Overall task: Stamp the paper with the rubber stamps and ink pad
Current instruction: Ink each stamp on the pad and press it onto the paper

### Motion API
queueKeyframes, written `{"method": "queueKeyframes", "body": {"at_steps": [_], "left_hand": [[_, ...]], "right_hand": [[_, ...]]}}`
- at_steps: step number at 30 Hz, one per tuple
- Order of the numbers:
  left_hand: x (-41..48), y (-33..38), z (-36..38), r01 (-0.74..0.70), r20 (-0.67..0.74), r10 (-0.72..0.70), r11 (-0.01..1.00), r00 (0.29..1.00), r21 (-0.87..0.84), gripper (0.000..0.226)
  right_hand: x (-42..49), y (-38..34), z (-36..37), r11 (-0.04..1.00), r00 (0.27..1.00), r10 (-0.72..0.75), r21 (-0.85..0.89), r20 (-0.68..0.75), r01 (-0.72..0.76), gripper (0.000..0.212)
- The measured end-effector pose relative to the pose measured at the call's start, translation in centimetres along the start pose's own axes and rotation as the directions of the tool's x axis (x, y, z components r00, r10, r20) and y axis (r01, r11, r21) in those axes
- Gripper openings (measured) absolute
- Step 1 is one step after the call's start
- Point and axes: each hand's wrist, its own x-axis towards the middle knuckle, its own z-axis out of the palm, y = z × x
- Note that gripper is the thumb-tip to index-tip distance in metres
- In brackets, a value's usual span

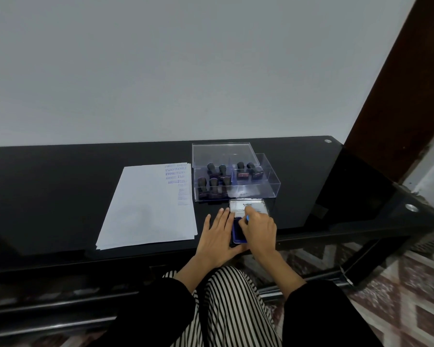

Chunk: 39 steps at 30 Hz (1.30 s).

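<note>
A stack of white paper (145,209) lies on the black table, with blue stamp prints down its far right side. A clear plastic box (271,181) beyond my hands holds several dark rubber stamps (216,182). The ink pad (237,232) sits open near the table's front edge, its metal lid (251,205) raised behind it. My left hand (217,236) lies flat with straight fingers beside the pad's left edge. My right hand (257,227) is over the pad, fingers curled round a small blue-tipped object (247,218); most of that object is hidden.
The black glass table (60,196) stands against a pale wall. The box's clear lid (223,154) lies behind the box. A dark wooden frame (396,83) rises at the right. My striped trousers (233,309) are below the table edge.
</note>
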Motion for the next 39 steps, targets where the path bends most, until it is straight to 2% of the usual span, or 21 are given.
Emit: {"method": "queueKeyframes", "body": {"at_steps": [13,27,33,39], "left_hand": [[-0.2,0.2,-0.4,0.002,0.006,-0.002,1.0,1.0,0.0,0.141],[-0.2,0.2,-0.3,0.003,0.008,-0.003,1.0,1.0,0.006,0.138],[-0.2,0.1,-0.3,-0.003,0.006,0.003,1.0,1.0,-0.006,0.137],[-0.2,0.0,-0.2,-0.008,0.011,0.009,1.0,1.0,-0.029,0.137]], "right_hand": [[0.9,-0.8,-0.3,0.997,0.994,0.073,-0.016,0.076,-0.072,0.012],[-0.3,-0.5,-0.4,0.999,0.999,0.04,0.026,0.012,-0.041,0.014],[-0.8,-0.5,0.1,0.996,0.996,0.034,0.085,-0.087,-0.026,0.011],[0.4,-0.8,-0.4,0.999,0.998,0.049,0.002,0.029,-0.049,0.009]]}}
